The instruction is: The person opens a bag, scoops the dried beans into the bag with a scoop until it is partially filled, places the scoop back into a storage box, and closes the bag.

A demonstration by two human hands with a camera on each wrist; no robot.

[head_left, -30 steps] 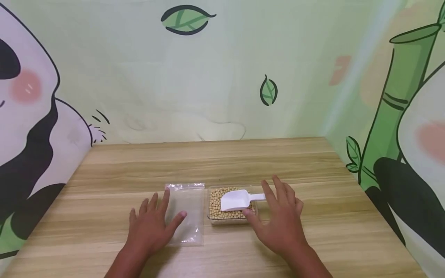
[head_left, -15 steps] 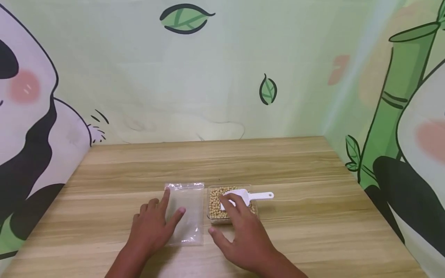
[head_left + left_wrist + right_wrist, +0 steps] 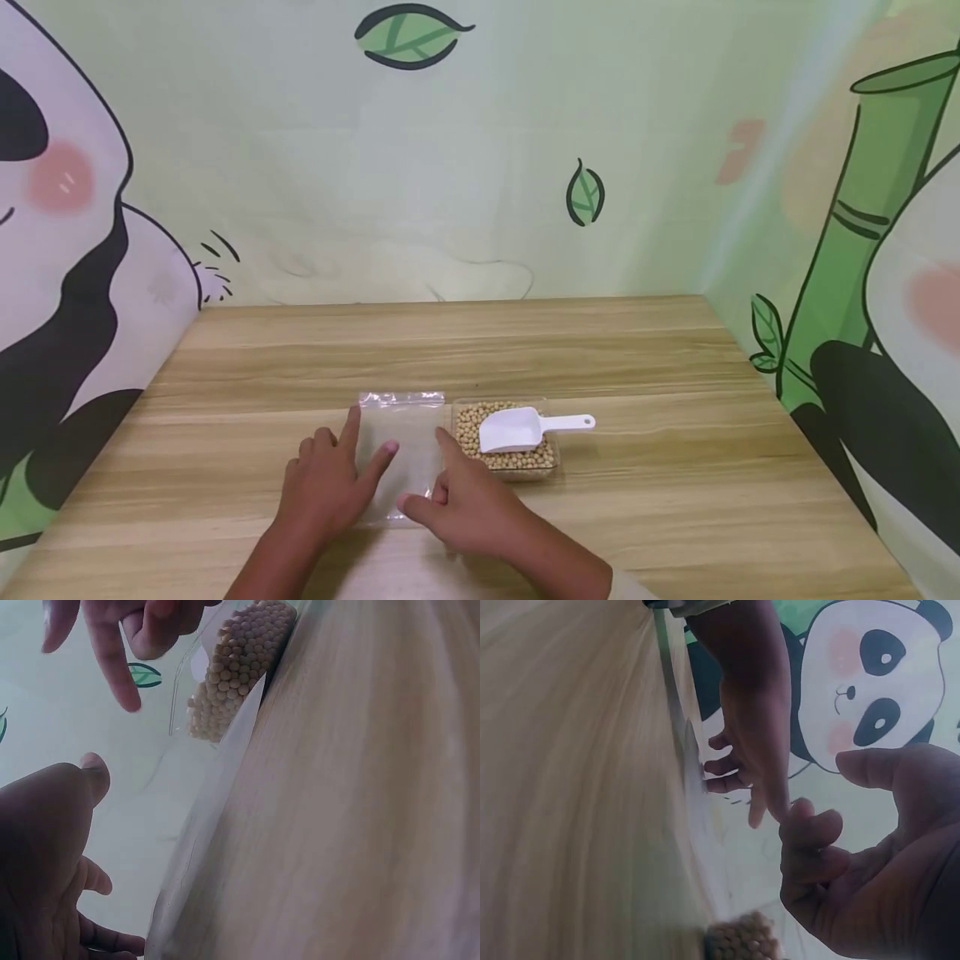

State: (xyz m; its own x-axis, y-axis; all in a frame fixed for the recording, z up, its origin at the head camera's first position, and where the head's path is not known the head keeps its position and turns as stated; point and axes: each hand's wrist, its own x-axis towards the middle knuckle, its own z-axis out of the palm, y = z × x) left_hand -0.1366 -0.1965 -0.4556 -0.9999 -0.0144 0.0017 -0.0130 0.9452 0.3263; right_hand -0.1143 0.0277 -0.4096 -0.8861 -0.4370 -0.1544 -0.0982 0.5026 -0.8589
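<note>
A clear zip-lock bag (image 3: 411, 429) lies flat on the table. My left hand (image 3: 322, 482) is at its left side, with index finger and thumb spread at the bag's edge. Over the lower right side of the bag is my right hand (image 3: 472, 504); its index finger and thumb are extended, the other fingers curled with nothing in them. To the right of the bag stands a clear plastic container (image 3: 517, 476) of soybeans (image 3: 468, 417). A white scoop (image 3: 512, 431) lies on the beans, its handle sticking out over the right rim. In the left wrist view, the bag (image 3: 196, 836) appears edge-on.
The wood-grain table (image 3: 675, 467) stretches out around these things. Behind it hangs a pale green backdrop (image 3: 480, 167) with printed pandas, leaves and bamboo, which also runs along both sides.
My right hand has moved left, from beside the scoop handle across the container to the bag's right side, and its outer fingers have curled. The left hand has stayed nearly in place.
</note>
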